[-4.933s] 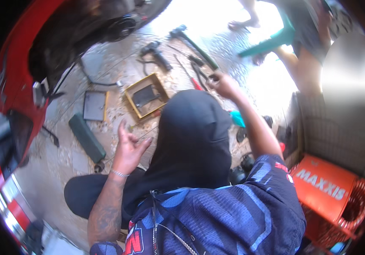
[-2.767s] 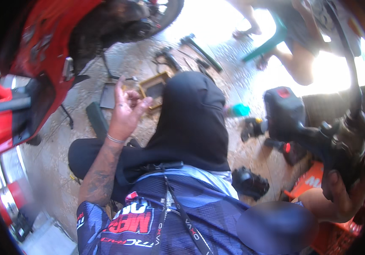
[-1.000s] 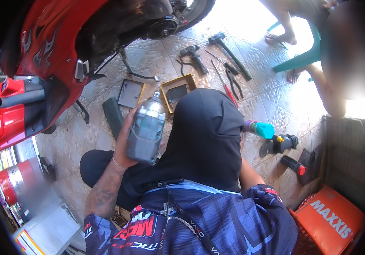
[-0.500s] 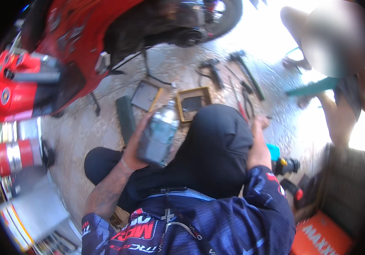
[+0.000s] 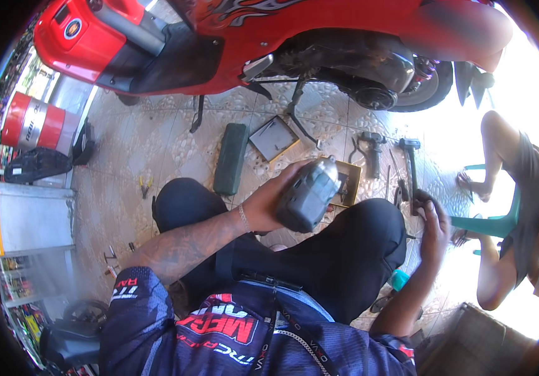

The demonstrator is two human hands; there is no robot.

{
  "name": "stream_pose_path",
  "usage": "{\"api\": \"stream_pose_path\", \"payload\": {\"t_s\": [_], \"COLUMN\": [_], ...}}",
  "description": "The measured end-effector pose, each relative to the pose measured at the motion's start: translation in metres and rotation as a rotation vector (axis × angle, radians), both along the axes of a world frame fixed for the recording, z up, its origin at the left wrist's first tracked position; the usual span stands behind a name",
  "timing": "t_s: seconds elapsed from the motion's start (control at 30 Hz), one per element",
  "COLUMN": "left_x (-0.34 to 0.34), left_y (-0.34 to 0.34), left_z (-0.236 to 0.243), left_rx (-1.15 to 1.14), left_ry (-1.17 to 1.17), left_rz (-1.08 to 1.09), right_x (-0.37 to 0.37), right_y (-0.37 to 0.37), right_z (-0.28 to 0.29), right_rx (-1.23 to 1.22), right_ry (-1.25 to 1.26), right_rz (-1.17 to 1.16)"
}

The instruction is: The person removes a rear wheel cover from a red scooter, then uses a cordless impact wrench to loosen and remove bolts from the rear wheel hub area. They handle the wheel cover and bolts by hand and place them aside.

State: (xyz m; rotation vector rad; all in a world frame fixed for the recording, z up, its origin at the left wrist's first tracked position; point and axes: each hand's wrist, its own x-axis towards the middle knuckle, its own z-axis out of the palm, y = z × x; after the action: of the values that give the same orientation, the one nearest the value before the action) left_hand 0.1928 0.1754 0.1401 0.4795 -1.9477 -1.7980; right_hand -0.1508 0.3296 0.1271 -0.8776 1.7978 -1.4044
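Observation:
In my left hand (image 5: 269,200) is a blocky dark grey tool (image 5: 304,203) with a silver metal nose; my fingers wrap round it above my lap. My right hand (image 5: 432,222) is beyond my right knee, close to the handle end of a long hammer-like tool (image 5: 411,166) on the floor. Its fingers are curled, and something small and dark shows at the fingertips, too unclear to name. Pliers (image 5: 401,193) and a thin rod (image 5: 388,182) lie beside the hammer-like tool. A yellow-edged box (image 5: 358,185) is partly hidden behind the held tool.
A red motorcycle (image 5: 238,53) stands across the far side. On the tiled floor lie a green long case (image 5: 232,160), a shallow tray (image 5: 274,139), and a dark pistol-shaped tool (image 5: 374,153). At right, another person sits on a green stool (image 5: 495,222). A grey bin (image 5: 470,341) stands lower right.
My view has swung, so the scene has shifted. My left hand still grips the grey tool, its nose now tilted to the right. My right hand has reached further out past my knee.

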Motion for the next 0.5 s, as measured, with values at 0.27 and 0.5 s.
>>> {"api": "stream_pose_path", "payload": {"t_s": [0.27,0.5], "left_x": [0.006,0.026], "left_y": [-0.008,-0.034], "left_z": [0.011,0.029], "left_rx": [-0.384,-0.411], "left_ry": [-0.099,-0.093], "left_rz": [0.339,0.697], "right_x": [0.146,0.204], "right_y": [-0.129,-0.184], "right_z": [0.058,-0.009], "right_rx": [0.260,-0.248], "right_ry": [0.641,0.612], "right_rz": [1.300,1.099]}}
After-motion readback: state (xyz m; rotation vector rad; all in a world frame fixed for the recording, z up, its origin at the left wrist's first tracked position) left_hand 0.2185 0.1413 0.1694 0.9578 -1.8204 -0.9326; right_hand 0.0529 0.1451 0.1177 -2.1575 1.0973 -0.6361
